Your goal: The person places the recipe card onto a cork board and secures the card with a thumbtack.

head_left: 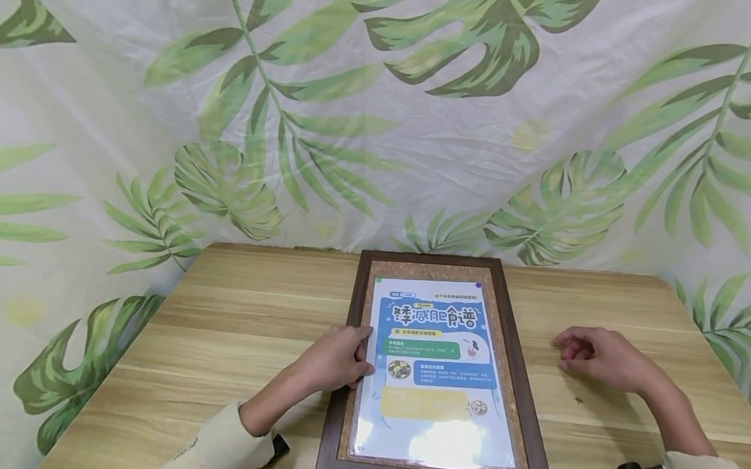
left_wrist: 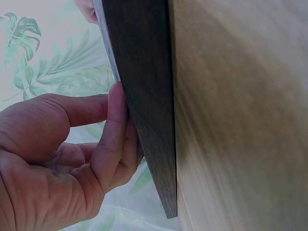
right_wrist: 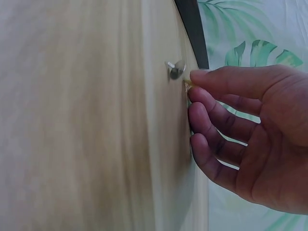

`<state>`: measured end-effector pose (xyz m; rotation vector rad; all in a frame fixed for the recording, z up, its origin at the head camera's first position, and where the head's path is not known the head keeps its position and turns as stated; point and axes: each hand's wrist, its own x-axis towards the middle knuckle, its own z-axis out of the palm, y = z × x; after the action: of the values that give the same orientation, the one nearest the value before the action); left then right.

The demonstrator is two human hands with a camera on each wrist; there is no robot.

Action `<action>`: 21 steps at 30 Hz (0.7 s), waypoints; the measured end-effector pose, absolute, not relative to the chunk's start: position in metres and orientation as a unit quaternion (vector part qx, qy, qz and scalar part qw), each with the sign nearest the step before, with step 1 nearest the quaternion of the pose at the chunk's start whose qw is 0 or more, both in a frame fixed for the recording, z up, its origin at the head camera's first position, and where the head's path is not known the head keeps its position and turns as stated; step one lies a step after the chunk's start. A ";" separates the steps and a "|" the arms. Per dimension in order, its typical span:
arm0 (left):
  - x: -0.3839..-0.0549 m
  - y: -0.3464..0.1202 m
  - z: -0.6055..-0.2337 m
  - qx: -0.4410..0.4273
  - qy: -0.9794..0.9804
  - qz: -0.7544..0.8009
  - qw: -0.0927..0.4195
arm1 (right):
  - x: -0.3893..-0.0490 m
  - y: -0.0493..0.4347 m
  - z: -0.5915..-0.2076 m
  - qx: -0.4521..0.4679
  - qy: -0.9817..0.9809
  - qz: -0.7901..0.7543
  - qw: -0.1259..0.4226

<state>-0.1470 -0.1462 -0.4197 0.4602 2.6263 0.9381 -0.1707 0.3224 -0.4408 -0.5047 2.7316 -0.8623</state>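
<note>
A blue-and-white printed poster (head_left: 431, 430) lies on a cork board (head_left: 433, 272) with a dark wooden frame (head_left: 524, 433). My left hand (head_left: 338, 361) rests at the board's left side, with thumb and index finger touching the poster's left edge. In the left wrist view, its fingers (left_wrist: 117, 108) lie against the frame's side. To the right of the board, my right hand (head_left: 607, 360) is low over the table, pinching a small brass-coloured thumbtack (right_wrist: 188, 86) between thumb and index finger, mostly hidden. Close by, another metal thumbtack (right_wrist: 176, 70) lies on the table.
A green pin (head_left: 378, 280) and a purple pin (head_left: 478, 284) sit at the poster's top corners. The wood-grain table (head_left: 236, 312) extends on both sides of the board. Behind it hangs a leaf-patterned cloth (head_left: 415, 160). Glare whitens the poster's lower part.
</note>
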 end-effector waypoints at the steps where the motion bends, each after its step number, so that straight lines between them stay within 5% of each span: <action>1: -0.147 -0.146 -0.420 0.160 0.918 0.327 0.157 | -0.170 0.323 -0.441 -0.172 0.934 -0.291 0.115; 21: -0.146 -0.146 -0.419 0.161 0.918 0.328 0.156 | -0.154 0.345 -0.442 -0.164 0.951 -0.247 0.089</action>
<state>-0.1462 -0.1458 -0.4190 0.4619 2.6270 0.9380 -0.1542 0.3447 -0.4419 -0.4877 2.8294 -0.7340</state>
